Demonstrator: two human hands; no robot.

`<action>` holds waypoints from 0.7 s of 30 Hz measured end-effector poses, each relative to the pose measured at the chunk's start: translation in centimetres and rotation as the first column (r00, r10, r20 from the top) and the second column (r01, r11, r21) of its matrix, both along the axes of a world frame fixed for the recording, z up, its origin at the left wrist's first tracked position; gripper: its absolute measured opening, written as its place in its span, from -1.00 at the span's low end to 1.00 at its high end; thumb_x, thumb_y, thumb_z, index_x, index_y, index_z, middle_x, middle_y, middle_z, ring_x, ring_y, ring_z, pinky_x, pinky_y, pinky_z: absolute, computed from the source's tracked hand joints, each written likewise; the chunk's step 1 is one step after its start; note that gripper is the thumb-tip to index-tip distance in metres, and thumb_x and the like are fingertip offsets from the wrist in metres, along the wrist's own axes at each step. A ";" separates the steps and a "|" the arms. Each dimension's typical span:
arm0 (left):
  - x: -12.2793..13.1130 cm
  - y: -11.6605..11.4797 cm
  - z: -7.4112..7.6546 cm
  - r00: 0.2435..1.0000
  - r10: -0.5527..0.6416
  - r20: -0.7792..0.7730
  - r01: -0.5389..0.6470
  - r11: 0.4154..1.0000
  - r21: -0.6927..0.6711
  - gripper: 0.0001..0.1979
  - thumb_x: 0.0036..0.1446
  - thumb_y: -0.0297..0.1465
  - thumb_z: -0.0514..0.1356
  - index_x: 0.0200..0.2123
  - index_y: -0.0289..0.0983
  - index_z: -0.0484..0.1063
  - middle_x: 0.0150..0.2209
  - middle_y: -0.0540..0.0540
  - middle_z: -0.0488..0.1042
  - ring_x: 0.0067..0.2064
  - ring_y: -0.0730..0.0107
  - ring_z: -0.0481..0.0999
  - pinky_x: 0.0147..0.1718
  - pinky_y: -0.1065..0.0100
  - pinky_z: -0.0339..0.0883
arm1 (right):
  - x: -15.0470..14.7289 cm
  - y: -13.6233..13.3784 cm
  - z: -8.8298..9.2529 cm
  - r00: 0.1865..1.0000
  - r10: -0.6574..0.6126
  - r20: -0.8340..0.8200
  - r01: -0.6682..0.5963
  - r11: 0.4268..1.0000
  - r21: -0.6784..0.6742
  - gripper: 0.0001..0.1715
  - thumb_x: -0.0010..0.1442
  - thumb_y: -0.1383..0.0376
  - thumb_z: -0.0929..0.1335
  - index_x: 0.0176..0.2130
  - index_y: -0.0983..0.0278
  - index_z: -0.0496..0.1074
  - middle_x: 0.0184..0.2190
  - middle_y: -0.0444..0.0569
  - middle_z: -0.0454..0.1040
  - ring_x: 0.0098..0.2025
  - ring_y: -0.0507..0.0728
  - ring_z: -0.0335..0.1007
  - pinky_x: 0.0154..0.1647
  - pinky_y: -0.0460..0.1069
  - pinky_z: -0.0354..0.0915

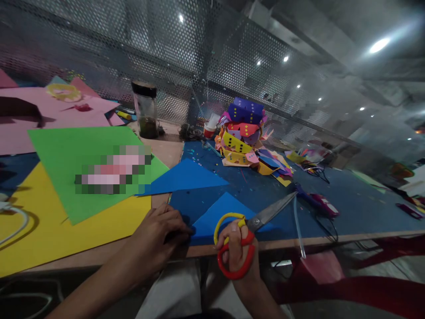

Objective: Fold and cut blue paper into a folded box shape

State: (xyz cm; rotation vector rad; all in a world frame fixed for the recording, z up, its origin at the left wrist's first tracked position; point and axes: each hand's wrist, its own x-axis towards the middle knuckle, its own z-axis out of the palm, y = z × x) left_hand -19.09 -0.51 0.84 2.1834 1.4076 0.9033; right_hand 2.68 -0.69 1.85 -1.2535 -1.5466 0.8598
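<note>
My right hand [237,243] grips scissors [255,221] with one yellow and one red handle loop. The blades are together and point up to the right, over a blue paper triangle [222,212] lying at the front edge of the table. At the left corner of that triangle, my left hand [166,228] has its fingers curled, with the fingertips and thumb closed on the corner. A second blue paper triangle [189,177] lies just beyond, partly beside a green sheet [83,146]. The scissors and right hand cover part of the nearer triangle.
A yellow sheet [109,226] lies under the green one; a blurred-out item rests on top. Behind stand a lidded jar [146,110] and a stack of coloured paper pieces [244,137]. A purple-handled tool [318,201] with a cord lies to the right. Perforated metal [172,57] backs the table.
</note>
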 end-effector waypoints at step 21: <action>0.0 -0.1 0.6 1.000 -0.005 -0.003 0.005 0.999 -0.043 -0.81 0.26 -0.45 0.22 -0.25 -0.08 0.64 -0.30 -0.05 0.60 -0.14 0.14 0.45 -0.15 0.16 0.19 | -0.4 0.1 0.0 1.000 0.001 0.014 -0.001 1.000 0.003 -0.46 0.44 0.06 0.20 -0.51 0.23 0.29 -0.62 -0.14 0.38 -0.68 -0.03 0.19 -0.62 -0.12 0.20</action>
